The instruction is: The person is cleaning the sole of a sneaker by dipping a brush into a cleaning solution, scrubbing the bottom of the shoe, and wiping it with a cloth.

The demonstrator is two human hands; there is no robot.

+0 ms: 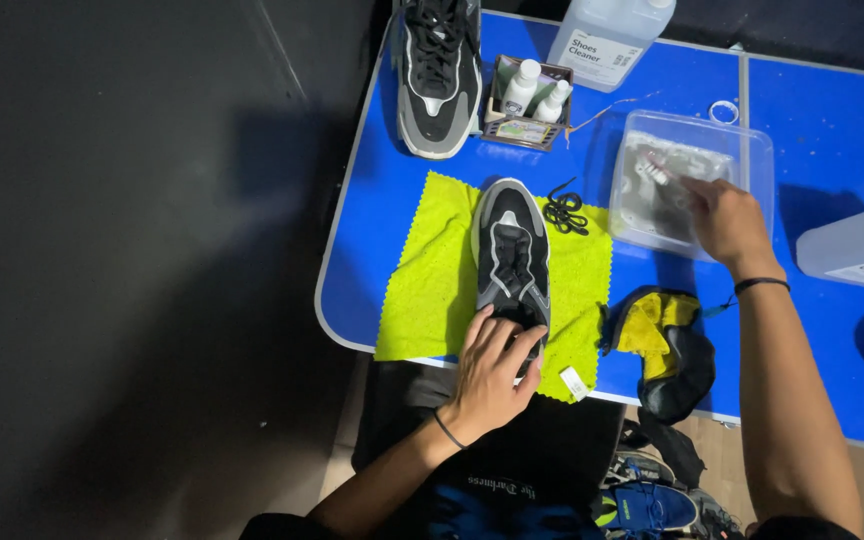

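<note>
A black and grey shoe (511,255) is laid on a yellow-green cloth (432,280) on the blue table (372,200). Its heel is gripped by the left hand (492,365). Right of the shoe, a brush (657,170) is held by the closed right hand (724,220) in a clear tub (692,135). Loose black laces (564,210) lie just beside the shoe.

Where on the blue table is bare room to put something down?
Bare blue table lies left of the yellow-green cloth, and between the clear plastic tub and the right-hand white bottle. Crowded: the back edge and around the black-grey shoe.
</note>
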